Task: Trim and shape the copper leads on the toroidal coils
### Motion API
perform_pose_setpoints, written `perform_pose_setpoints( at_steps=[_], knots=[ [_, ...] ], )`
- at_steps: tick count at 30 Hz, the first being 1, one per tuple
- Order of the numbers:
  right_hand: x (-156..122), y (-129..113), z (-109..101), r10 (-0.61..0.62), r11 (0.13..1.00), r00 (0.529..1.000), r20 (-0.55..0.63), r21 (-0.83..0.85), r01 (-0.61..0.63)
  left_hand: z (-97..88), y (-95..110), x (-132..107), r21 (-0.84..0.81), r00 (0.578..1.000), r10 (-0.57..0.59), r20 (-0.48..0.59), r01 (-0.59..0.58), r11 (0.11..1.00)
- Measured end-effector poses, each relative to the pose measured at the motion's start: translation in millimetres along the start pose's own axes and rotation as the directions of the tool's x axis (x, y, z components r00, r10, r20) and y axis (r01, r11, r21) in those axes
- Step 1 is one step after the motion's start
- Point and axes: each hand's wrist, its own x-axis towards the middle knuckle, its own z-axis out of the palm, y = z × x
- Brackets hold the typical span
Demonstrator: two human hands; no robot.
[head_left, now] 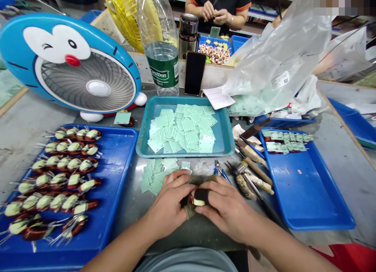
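Two hands of yours close on one wound coil [198, 202] at the lower centre of the frame: your left hand [168, 206] pinches it from one side and your right hand [227, 203] grips it from the other, neither one released. Because the coil looks small and sits among wrapped fingertips, an uneven squeeze could make it twist or pop out, and hard pressure might bend its leads or shift the pale tape. Loose green cards [151, 178] lie just beyond your left knuckles, so a forward push could scatter them; the blue-handled cutters [216, 170] near your right fingers could be knocked the same way. Your left forearm [123, 240] passes close to the corner of the blue tray [117, 174] at lower left, and a careless sweep there could nudge the tray and disturb its rows of coils [60, 182]. Most of what you hold is hidden: fingers cover all but a sliver, so you cannot tell from here how its leads lie. The left tray runs off the frame, the writing on the paper slip [219, 98] is too small to read, and the co-worker [219, 9] at upper centre is cut off by the top edge.
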Motion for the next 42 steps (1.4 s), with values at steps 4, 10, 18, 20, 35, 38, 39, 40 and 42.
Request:
perform_pose_setpoints(
  at_steps=[4,10,18,20,35,38,39,40,42],
  knots=[
    [-2.0,1.7,-4.9,-0.029,1.0,0.999,0.035,0.014,0.028,0.0,-0.8,-2.6,0.02,1.0,-0.001,0.01,0.001,1.0],
    [-42.6,10.5,0.8,0.269,0.962,0.951,-0.15,0.08,-0.26,-7.1,2.0,-7.7,0.043,0.999,-0.036,-0.037,0.038,0.998],
    [-40.1,-21.1,27.0,0.471,0.805,0.841,-0.265,0.519,-0.287,-28.2,36.8,5.6,-0.27,0.994,-0.113,0.006,0.11,0.957],
    [-29.7,-32.1,31.2,0.546,0.66,0.803,-0.239,0.713,-0.237,-31.8,46.8,5.2,-0.356,0.987,-0.157,0.042,0.162,0.921],
    [-44.1,-64.6,57.3,0.06,0.997,0.602,-0.796,0.015,-0.08,5.0,80.2,-50.9,-0.701,0.939,-0.323,-0.122,0.149,0.697],
    [-46.6,-75.4,53.9,-0.113,0.986,0.602,-0.79,-0.164,-0.031,7.9,88.2,-54.0,-0.861,0.941,-0.328,-0.086,0.096,0.5],
    [-48.1,-79.2,52.7,-0.161,0.977,0.609,-0.777,-0.213,-0.014,6.1,91.0,-56.0,-0.892,0.945,-0.323,-0.06,0.094,0.442],
    [-49.9,-83.0,51.6,-0.195,0.97,0.616,-0.763,-0.242,0.007,3.5,93.6,-58.5,-0.917,0.949,-0.314,-0.034,0.095,0.387],
    [-54.1,-89.3,50.2,-0.214,0.969,0.633,-0.744,-0.242,0.044,-2.9,97.4,-64.0,-0.952,0.956,-0.293,0.01,0.099,0.29]
  ],
)
